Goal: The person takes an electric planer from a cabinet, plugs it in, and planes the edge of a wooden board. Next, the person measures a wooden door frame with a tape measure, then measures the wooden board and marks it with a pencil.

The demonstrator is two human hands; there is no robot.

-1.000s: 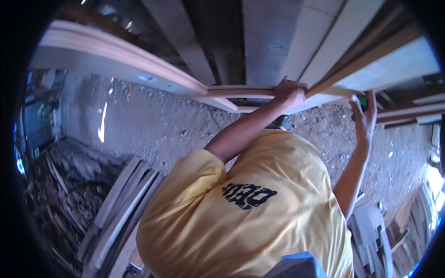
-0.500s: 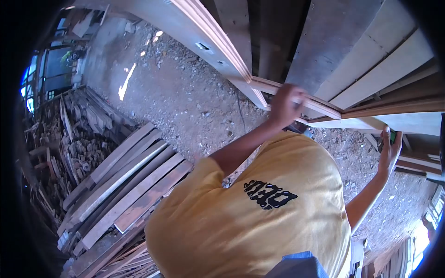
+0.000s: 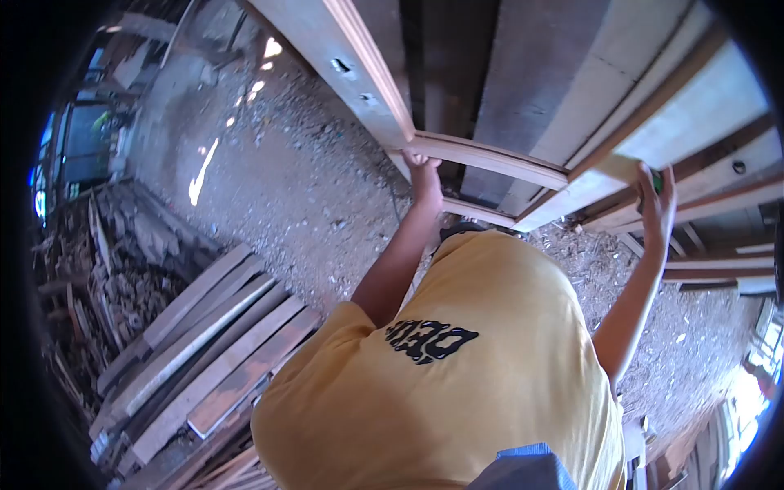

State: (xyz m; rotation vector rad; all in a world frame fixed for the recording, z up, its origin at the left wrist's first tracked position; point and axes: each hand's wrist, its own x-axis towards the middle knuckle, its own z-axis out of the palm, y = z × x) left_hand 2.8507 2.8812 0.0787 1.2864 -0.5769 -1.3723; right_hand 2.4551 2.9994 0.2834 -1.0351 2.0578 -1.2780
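Note:
A pale wooden frame (image 3: 482,157) with grooved edges stands across the upper part of the view. My left hand (image 3: 423,175) grips its near left corner, where the crosspiece meets the long left rail (image 3: 359,82); the fingers curl over the edge. At the right rail (image 3: 710,102), my right hand (image 3: 656,200) is raised with its fingers bent around a small green object (image 3: 657,181). That object is mostly hidden by the fingers and lies against or close to the rail's face.
Wide boards (image 3: 535,73) lie beyond the frame. Stacked planks (image 3: 204,343) and a heap of wood scraps (image 3: 122,245) are at the lower left. Gravelly ground (image 3: 278,180) shows between. More timber frames (image 3: 719,265) stand at the right.
My left hand has moved left along the crosspiece to the frame's corner and closed on it. My right hand stays by the right rail with the green object. The camera view has turned.

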